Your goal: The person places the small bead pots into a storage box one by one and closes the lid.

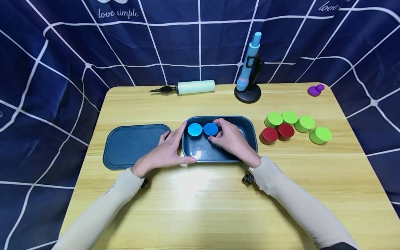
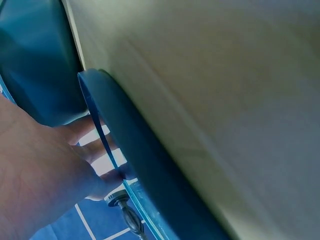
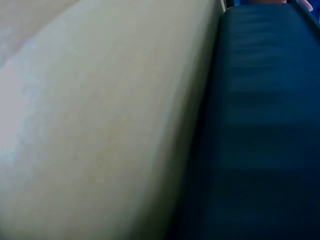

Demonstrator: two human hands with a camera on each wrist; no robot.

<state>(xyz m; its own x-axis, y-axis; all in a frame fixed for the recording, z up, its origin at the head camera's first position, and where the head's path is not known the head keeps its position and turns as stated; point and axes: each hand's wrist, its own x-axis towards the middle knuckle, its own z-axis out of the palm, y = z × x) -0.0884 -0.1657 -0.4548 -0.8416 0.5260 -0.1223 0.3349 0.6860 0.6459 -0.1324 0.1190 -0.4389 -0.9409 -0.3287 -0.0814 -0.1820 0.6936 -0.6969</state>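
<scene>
My left hand [image 1: 168,149] steadies the dark blue plastic box [image 1: 247,126] on the worktop; my right hand [image 1: 229,139] pinches the second blue round tin [image 1: 210,129] inside. Loosening might tip it against its neighbour.

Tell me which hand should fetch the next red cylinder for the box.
Right. The right hand is in the box, nearest the red cylinders on that side; the left hand steadies the box's left rim.

Two bright blue discs [image 1: 203,130] in a dark teal tray [image 1: 250,129], its teal lid [image 1: 131,144] alongside, green cylinders [image 1: 297,125] and red ones [image 1: 276,133] on the pale wood-grain surface [image 1: 200,201], navy white-gridded cloth [image 1: 125,52] behind.
</scene>
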